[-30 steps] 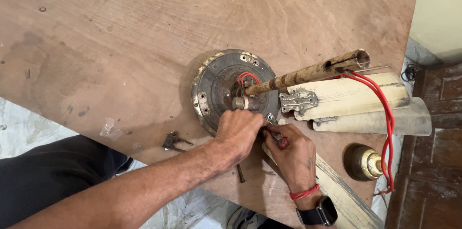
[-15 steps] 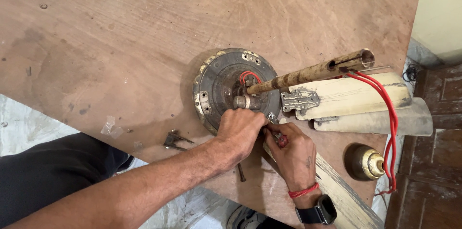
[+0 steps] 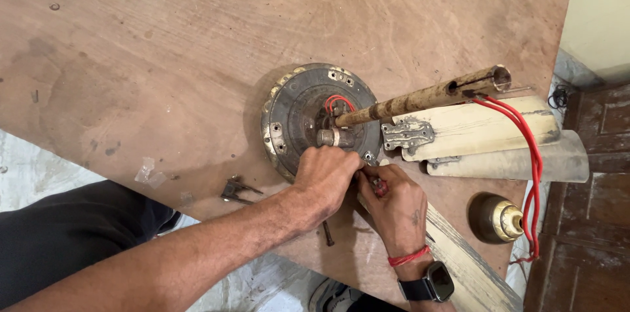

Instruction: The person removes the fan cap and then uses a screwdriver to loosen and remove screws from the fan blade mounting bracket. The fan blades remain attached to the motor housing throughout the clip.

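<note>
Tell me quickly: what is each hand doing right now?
Left hand: closed, gripping the fan motor at its edge.
Right hand: closed on a red-handled tool.

Both hands close together, left hand (image 3: 326,174) and right hand (image 3: 392,204) fingers curled.

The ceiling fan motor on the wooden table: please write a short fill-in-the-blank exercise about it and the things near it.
1. The wires that leave the end of the rusty rod are ____ in colour.
2. The wrist of the right hand wears a dark ____ and a red thread.
3. The left hand rests at the near rim of the round fan motor, which lies on a ____ table.

Missing words: red; watch; wooden
</note>
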